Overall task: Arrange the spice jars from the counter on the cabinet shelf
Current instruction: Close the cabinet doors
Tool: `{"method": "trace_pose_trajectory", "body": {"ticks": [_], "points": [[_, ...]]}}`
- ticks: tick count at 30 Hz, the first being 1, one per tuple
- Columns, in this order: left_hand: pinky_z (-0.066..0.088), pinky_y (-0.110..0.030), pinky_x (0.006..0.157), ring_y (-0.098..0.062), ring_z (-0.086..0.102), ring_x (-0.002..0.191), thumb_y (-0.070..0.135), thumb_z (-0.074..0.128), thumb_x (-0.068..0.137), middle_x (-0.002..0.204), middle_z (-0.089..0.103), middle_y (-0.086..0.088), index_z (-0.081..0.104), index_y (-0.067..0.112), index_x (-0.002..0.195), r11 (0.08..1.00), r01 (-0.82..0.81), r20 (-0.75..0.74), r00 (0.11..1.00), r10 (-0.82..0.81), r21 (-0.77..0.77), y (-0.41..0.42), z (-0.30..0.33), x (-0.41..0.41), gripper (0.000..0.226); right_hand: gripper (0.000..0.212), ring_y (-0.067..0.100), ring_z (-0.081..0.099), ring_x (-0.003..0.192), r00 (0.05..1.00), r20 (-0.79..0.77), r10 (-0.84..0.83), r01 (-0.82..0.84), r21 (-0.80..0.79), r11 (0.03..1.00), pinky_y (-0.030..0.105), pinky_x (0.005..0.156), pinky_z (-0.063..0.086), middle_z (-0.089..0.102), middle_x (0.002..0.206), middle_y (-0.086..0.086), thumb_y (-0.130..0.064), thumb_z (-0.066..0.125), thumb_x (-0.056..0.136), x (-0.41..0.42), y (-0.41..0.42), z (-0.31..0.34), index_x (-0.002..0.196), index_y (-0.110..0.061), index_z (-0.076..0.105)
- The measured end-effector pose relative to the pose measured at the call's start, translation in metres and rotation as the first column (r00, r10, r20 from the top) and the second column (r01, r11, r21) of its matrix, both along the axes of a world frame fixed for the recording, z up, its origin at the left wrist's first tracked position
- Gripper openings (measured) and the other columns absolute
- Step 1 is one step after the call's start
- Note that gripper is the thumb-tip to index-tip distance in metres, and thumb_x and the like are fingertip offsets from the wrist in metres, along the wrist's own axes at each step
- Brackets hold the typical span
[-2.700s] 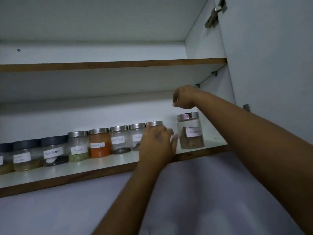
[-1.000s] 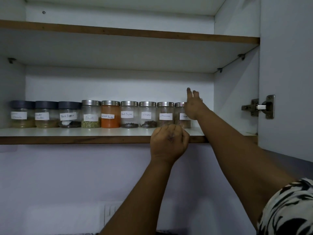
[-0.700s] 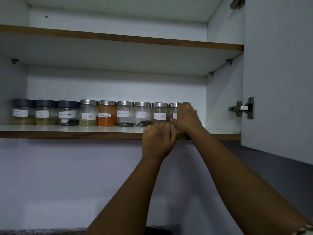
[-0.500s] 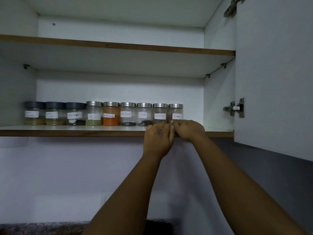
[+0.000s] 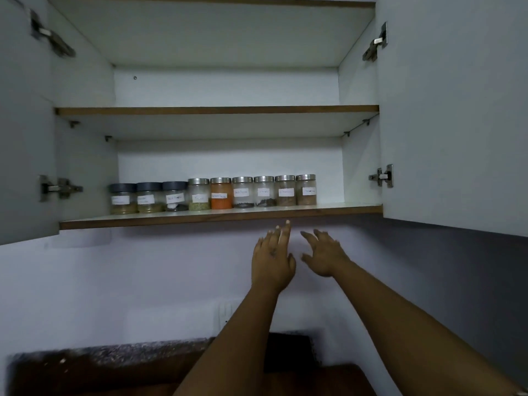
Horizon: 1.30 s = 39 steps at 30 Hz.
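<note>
Several labelled spice jars stand in one row on the lower cabinet shelf (image 5: 350, 209). Three dark-lidded jars (image 5: 149, 198) are at the left, then steel-lidded ones, among them an orange-filled jar (image 5: 221, 193). The rightmost jar (image 5: 306, 190) holds brown spice. My left hand (image 5: 273, 258) is raised below the shelf edge, fingers straight, holding nothing. My right hand (image 5: 324, 254) hangs beside it, fingers spread and empty. Neither hand touches the shelf or a jar.
Both cabinet doors stand open, the left door (image 5: 23, 132) and the right door (image 5: 457, 110), with hinges on each side. The upper shelf (image 5: 217, 110) holds nothing in view. A dark counter (image 5: 114, 364) lies below, against the white wall.
Both hands have come off the shelf's front edge and dropped below it, opening their fingers. The view has pulled back, showing both doors and the counter.
</note>
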State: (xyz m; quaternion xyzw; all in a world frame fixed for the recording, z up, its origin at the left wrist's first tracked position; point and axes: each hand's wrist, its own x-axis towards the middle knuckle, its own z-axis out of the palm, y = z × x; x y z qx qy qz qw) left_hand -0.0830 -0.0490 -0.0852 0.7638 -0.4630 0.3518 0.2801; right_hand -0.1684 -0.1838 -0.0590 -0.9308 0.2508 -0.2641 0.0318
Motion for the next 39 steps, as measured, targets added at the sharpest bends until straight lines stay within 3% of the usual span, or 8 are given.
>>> {"method": "trace_pose_trajectory", "body": {"ticks": [5, 8, 16, 22, 29, 34, 36, 39], "points": [[0.017, -0.039, 0.120, -0.023, 0.028, 0.146, 0.037, 0.044, 0.096, 0.159, 0.029, -0.006, 0.007, 0.027, 0.156, 0.993, -0.100, -0.104, 0.990, 0.094, -0.060, 0.055, -0.047, -0.020, 0.071, 0.064, 0.025, 0.008, 0.149, 0.986, 0.165, -0.031, 0.011, 0.122, 0.993, 0.045, 0.120, 0.011, 0.013, 0.162, 0.008, -0.044, 0.048, 0.097, -0.020, 0.075, -0.057, 0.153, -0.026, 0.023], [0.022, -0.043, 0.118, -0.025, 0.031, 0.144, 0.039, 0.046, 0.096, 0.157, 0.033, -0.007, 0.017, 0.025, 0.155, 0.981, -0.111, -0.177, 0.981, 0.081, -0.161, 0.076, -0.045, -0.043, 0.068, 0.057, 0.025, 0.009, 0.149, 0.964, 0.266, 0.012, -0.020, 0.028, 0.999, 0.043, 0.120, 0.012, 0.015, 0.161, 0.007, -0.045, 0.045, 0.097, -0.033, 0.118, -0.070, 0.149, -0.028, 0.031], [0.035, -0.051, 0.105, -0.034, 0.039, 0.135, 0.037, 0.056, 0.092, 0.142, 0.050, -0.012, 0.043, 0.017, 0.145, 0.920, -0.112, -0.119, 0.990, 0.072, -0.375, 0.126, -0.006, -0.110, 0.059, 0.046, 0.033, 0.027, 0.139, 0.833, 0.549, 0.066, -0.010, -0.104, 0.995, 0.047, 0.110, 0.032, 0.028, 0.152, 0.011, -0.037, 0.059, 0.091, -0.101, 0.165, -0.014, 0.132, -0.020, 0.052], [0.033, -0.048, 0.106, -0.025, 0.035, 0.133, 0.041, 0.050, 0.095, 0.141, 0.048, -0.003, 0.040, 0.020, 0.143, 0.872, 0.070, -0.138, 0.978, -0.155, -0.484, 0.107, 0.036, -0.202, 0.054, 0.032, 0.032, 0.036, 0.131, 0.639, 0.761, 0.115, 0.009, -0.157, 0.988, 0.053, 0.101, 0.041, 0.038, 0.143, 0.013, -0.026, 0.064, 0.089, -0.190, 0.174, 0.014, 0.118, -0.014, 0.057], [0.027, -0.033, 0.106, -0.020, 0.022, 0.138, 0.041, 0.054, 0.095, 0.149, 0.038, -0.001, 0.028, 0.024, 0.150, 0.755, 0.295, -0.288, 0.795, -0.534, -0.585, 0.064, 0.074, -0.324, 0.063, 0.048, 0.034, 0.018, 0.145, 0.717, 0.697, 0.001, 0.398, -0.410, 0.821, 0.050, 0.117, 0.007, 0.034, 0.147, 0.014, -0.024, 0.065, 0.082, -0.330, 0.132, 0.063, 0.127, -0.016, 0.051], [0.028, -0.038, 0.115, -0.022, 0.026, 0.143, 0.042, 0.047, 0.099, 0.154, 0.036, -0.004, 0.025, 0.022, 0.152, 0.755, 0.443, -0.276, 0.742, -0.611, -0.483, 0.041, 0.096, -0.402, 0.061, 0.085, 0.037, 0.009, 0.147, 0.546, 0.814, -0.198, 0.375, -0.026, 0.927, 0.051, 0.117, 0.017, 0.015, 0.158, 0.019, -0.023, 0.067, 0.083, -0.394, 0.098, 0.083, 0.151, -0.011, 0.017], [0.024, -0.037, 0.116, -0.022, 0.024, 0.146, 0.043, 0.043, 0.101, 0.158, 0.031, -0.003, 0.021, 0.020, 0.154, 0.790, 0.481, -0.286, 0.751, -0.595, -0.380, 0.036, 0.097, -0.423, 0.062, 0.091, 0.035, 0.011, 0.147, 0.570, 0.748, -0.341, 0.302, 0.196, 0.933, 0.049, 0.116, 0.023, 0.011, 0.160, 0.017, -0.021, 0.066, 0.087, -0.409, 0.082, 0.087, 0.154, -0.010, 0.005], [0.023, -0.038, 0.117, -0.023, 0.023, 0.146, 0.044, 0.040, 0.102, 0.159, 0.027, -0.004, 0.018, 0.019, 0.155, 0.835, 0.478, -0.257, 0.800, -0.542, -0.272, 0.034, 0.094, -0.437, 0.062, 0.072, 0.038, 0.041, 0.131, 0.721, 0.571, -0.394, 0.229, 0.341, 0.912, 0.048, 0.100, 0.046, 0.030, 0.151, 0.018, -0.013, 0.061, 0.091, -0.418, 0.073, 0.084, 0.151, -0.009, 0.022]]}}
